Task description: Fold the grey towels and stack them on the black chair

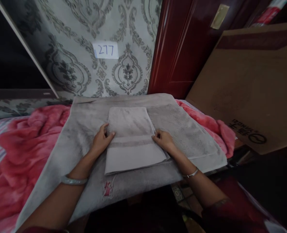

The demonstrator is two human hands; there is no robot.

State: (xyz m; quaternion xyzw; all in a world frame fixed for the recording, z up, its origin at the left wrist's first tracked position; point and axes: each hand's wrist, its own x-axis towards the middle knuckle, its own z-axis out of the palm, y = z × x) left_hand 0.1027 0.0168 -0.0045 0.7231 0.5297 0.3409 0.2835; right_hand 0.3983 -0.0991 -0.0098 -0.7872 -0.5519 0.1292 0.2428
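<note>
"One folded towel [131, 140], where?"
"On a bigger gray cloth [85, 119]."
"Who's touching it?"
"The left hand [101, 139], partly open, touches its left edge; the right hand [164, 140] pinches its right edge."

Your head camera looks forward and down at the folded gray cloth [130, 126] from above its near side, close enough that it sits mid-view. Beyond the cloth, your view reaches the patterned wall [102, 74].
</note>
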